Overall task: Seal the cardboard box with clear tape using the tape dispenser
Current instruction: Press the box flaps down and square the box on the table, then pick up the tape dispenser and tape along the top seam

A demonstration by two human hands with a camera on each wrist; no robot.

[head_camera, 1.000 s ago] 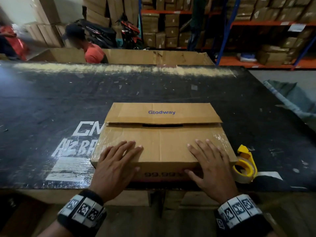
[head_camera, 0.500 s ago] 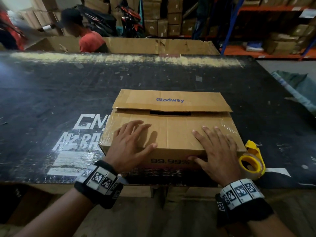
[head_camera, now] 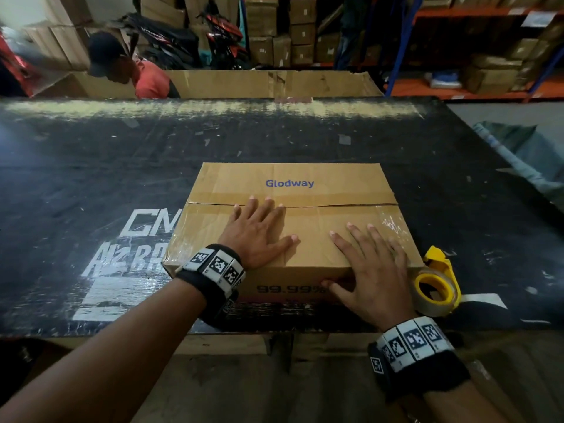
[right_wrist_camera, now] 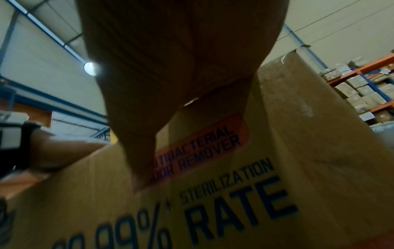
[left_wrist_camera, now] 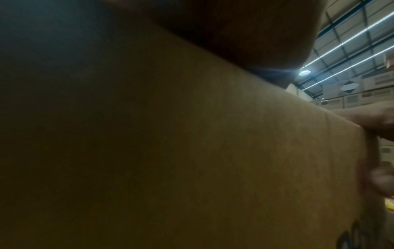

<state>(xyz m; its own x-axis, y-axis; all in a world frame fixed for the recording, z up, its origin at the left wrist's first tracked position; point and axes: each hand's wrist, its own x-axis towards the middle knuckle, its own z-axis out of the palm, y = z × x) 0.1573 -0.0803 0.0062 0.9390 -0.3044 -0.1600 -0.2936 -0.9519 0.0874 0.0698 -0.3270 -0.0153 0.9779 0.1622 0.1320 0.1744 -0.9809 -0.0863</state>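
A brown cardboard box (head_camera: pixel 308 184) printed "Glodway" lies near the front edge of the black table (head_camera: pixel 91 166). Both top flaps lie flat and meet along a middle seam. My left hand (head_camera: pixel 259 230) presses flat on the near flap, its fingertips reaching the seam. My right hand (head_camera: pixel 370 264) rests flat on the box's near right corner, thumb down over the front face. A yellow tape dispenser (head_camera: pixel 438 285) with a clear tape roll lies on the table just right of the box, untouched. The left wrist view shows mostly cardboard (left_wrist_camera: pixel 192 151); the right wrist view shows the printed front face (right_wrist_camera: pixel 234 202).
A person in a red shirt (head_camera: pixel 149 80) bends behind a large open carton (head_camera: pixel 274 83) at the table's far edge. Shelves of boxes (head_camera: pixel 488 56) and a motorbike (head_camera: pixel 219 35) stand beyond. A grey-green sack (head_camera: pixel 525 154) lies off the right side.
My left hand has slid forward across the near flap to the seam. The far flap, earlier raised with a gap showing, now lies flat. The right hand has stayed near its corner.
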